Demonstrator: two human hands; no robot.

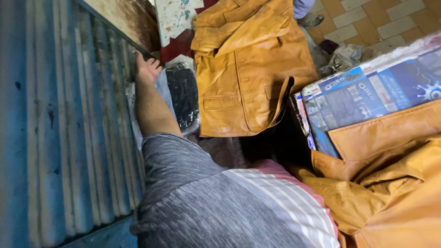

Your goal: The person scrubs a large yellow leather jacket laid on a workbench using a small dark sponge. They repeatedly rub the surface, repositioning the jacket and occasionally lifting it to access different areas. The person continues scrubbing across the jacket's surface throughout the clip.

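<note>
my left hand (148,66) is squeezed between the corrugated blue wall (59,128) and bagged dark clothes (183,94); tan jackets (250,69) and a carton (367,92) block the right side.

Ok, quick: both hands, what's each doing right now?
Left hand: fingers resting against the blue corrugated shutter, holding nothing visible.
Right hand: out of view.

We see a tan jacket (252,78) of smooth leather with a soft sheen, a glossy clear plastic bag (181,92) over dark cloth, a printed cardboard box (367,92), ribbed blue-painted metal shutter (59,128), matt floor tiles (367,23), and a grey knit sleeve (183,174).
</note>
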